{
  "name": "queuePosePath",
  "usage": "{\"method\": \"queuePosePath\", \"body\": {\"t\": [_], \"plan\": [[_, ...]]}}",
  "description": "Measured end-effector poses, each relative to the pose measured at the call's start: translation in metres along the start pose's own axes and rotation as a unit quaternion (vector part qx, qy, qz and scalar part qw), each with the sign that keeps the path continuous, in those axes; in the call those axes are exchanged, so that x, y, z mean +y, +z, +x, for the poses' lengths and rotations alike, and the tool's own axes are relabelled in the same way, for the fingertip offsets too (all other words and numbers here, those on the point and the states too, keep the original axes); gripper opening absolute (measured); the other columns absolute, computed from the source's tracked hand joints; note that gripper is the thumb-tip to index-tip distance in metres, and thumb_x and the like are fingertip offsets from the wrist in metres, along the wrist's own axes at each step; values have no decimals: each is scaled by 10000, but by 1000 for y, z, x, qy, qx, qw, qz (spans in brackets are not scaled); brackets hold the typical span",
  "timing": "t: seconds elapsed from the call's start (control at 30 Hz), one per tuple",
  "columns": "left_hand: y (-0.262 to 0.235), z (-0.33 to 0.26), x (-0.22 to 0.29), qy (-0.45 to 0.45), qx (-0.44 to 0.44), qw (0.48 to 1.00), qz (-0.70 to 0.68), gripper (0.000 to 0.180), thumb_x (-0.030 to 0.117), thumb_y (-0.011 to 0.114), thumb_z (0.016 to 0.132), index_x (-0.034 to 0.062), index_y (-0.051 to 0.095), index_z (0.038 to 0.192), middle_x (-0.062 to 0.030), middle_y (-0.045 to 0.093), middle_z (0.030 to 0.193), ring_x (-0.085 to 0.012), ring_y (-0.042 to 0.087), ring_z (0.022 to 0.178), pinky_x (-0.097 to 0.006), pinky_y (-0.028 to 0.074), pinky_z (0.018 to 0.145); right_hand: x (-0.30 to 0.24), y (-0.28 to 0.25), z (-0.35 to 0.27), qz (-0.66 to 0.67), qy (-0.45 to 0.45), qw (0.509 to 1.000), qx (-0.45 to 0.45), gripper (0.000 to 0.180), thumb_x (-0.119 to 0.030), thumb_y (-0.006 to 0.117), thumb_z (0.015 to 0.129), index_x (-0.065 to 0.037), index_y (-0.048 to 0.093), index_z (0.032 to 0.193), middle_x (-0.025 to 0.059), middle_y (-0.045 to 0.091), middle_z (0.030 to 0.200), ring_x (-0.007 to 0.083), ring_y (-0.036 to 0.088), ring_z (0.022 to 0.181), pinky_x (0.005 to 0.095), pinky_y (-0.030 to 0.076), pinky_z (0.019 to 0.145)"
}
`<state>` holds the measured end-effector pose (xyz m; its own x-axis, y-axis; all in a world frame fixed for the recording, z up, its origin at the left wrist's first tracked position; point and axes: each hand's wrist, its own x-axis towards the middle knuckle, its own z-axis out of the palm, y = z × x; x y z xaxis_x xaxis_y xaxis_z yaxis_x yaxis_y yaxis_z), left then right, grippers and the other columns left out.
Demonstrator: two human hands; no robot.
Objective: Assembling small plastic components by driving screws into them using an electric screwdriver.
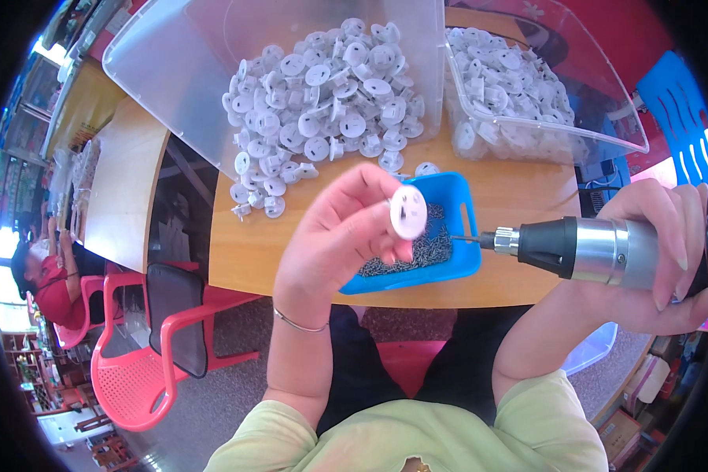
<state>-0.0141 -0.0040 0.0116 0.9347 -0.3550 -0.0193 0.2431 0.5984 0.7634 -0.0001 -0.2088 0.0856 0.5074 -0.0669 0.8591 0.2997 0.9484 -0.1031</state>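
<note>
Pinched in the fingers of my left hand [342, 236] is a round white plastic plug cover [409, 212] with small holes in its face. My right hand [669, 244] wraps around an electric screwdriver [598, 250] with a silver and black body. Its thin bit points left, a short way from the plug cover. Below and behind my left hand stands a blue tray [466, 250] full of small metal screws [429, 253]. Whether a screw sits on the bit is too small to tell.
A clear bin [173, 94] lies tipped, with many white plug covers [315, 102] spilling onto the wooden table [244, 244]. Another clear bin [558, 130] of similar parts stands at right. Left are a red chair [126, 385], another table [126, 189] and a seated person [59, 283].
</note>
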Motion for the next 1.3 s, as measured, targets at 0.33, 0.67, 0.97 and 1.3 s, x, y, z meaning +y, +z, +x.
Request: {"method": "queuePosePath", "body": {"t": [0.33, 0.67, 0.97, 1.3], "plan": [[52, 84, 44, 415, -39, 788, 454, 264, 156, 579, 763, 4, 498, 962, -127, 582, 817, -251, 580, 747, -285, 476, 637, -16, 1, 0, -9, 2, 1000, -2, 383, -366, 554, 793, -42, 449, 967, 1, 444, 651, 87, 432, 493, 273, 403, 737], [-32, 57, 38, 118, 4, 670, 733, 120, 26, 578, 706, 14, 587, 825, -63, 577, 729, -142, 549, 638, -244, 440, 579, -15, -6, -1, 1, 32, 999, 24, 340, -288, 608, 736, -71, 413, 911, -15, 444, 620, 73, 441, 494, 249, 397, 711], [-61, 92, 17, 116, -197, 607, 761, 230, 37, 619, 655, 76, 608, 881, -76, 537, 783, -232, 535, 708, -311, 437, 620, 5, -3, -5, 12, 72, 996, 43, 349, -218, 657, 684, -97, 381, 860, -30, 444, 591, 59, 449, 494, 227, 392, 688], [-68, 91, 18, 63, -189, 700, 686, 157, 13, 614, 669, 57, 582, 817, -50, 526, 748, -162, 532, 664, -268, 421, 578, 9, -23, -11, -129, 240, 962, 15, 415, -344, 677, 698, -120, 357, 839, -39, 463, 574, 59, 463, 510, 220, 383, 612]]}}
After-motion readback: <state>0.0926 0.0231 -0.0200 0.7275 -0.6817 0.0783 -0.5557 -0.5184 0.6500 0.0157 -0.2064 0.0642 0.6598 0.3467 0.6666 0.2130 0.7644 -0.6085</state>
